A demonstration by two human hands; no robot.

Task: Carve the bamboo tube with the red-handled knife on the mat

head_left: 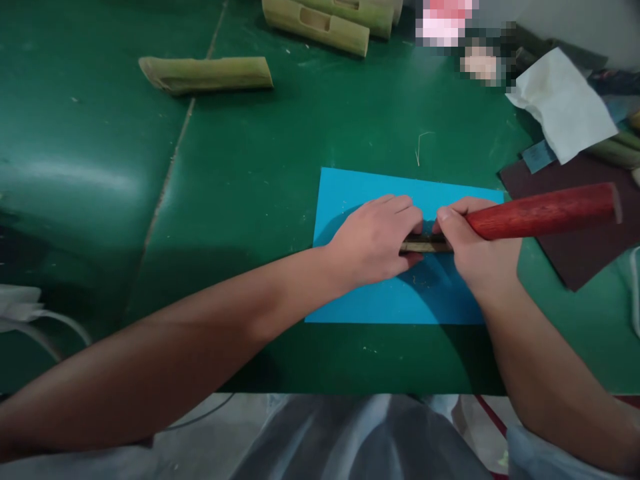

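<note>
A thin bamboo strip (427, 247) lies low over a blue sheet (400, 303) on the green table. My left hand (379, 237) is closed on the strip's left part, thumb below and fingers above. At the strip's right end is my right hand (475, 243), its fingers wrapped round a tool with a thick red wooden handle (547, 210). The handle points right and slightly up. The tool's working end is hidden by my right hand and cannot be made out.
A cut bamboo piece (213, 75) lies at the upper left. Bamboo tubes with slots (320, 25) are at the top. White paper (565, 103) and a dark sheet (575, 247) lie right. White cables (65, 320) are at the left edge.
</note>
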